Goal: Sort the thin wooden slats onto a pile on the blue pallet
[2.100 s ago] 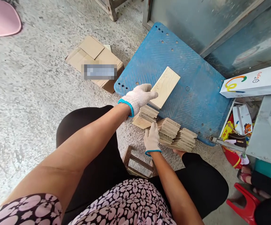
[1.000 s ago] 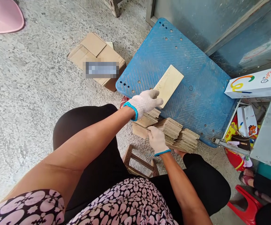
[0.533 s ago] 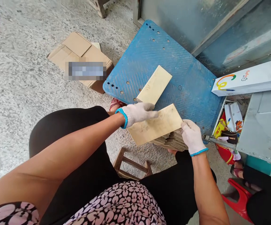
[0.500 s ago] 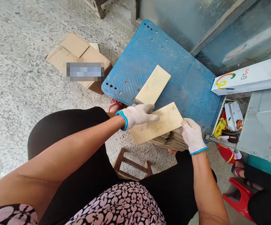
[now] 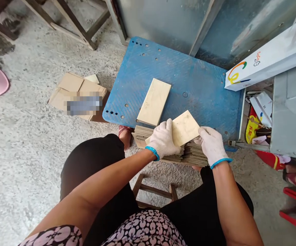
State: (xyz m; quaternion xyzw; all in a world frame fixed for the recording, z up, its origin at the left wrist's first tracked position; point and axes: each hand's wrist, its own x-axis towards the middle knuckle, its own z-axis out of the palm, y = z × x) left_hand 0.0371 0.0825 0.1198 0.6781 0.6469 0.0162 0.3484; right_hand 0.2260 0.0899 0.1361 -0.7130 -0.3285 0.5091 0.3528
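The right hand (image 5: 212, 145), in a white knit glove with a blue cuff, forms a narrow grip: its thumb and fingers pinch the right end of a thin pale wood strip (image 5: 185, 128). The left hand (image 5: 162, 139), gloved alike, sits just left of that strip, with its fingers (image 5: 169, 125) curled up against the strip's left edge. Whether this grip clasps the strip or only braces it, I cannot tell. Foreshortened, the strip looks nearly square; its long axis seems to run from hand to hand, with its upper face tilted toward the camera.

Directly below both hands, a stack of thin wooden strips (image 5: 194, 153) lies along the near edge of the blue plastic pallet (image 5: 189, 68). 1 loose wooden strip (image 5: 153, 101) rests flat on the pallet, just above the left hand, its long axis pointing away from the person and slightly right. Left of the pallet lies a cardboard box (image 5: 78, 92). Beyond its right corner sits a white paper bag (image 5: 263, 58), and a wooden stool frame (image 5: 153, 191) stands below its near edge.
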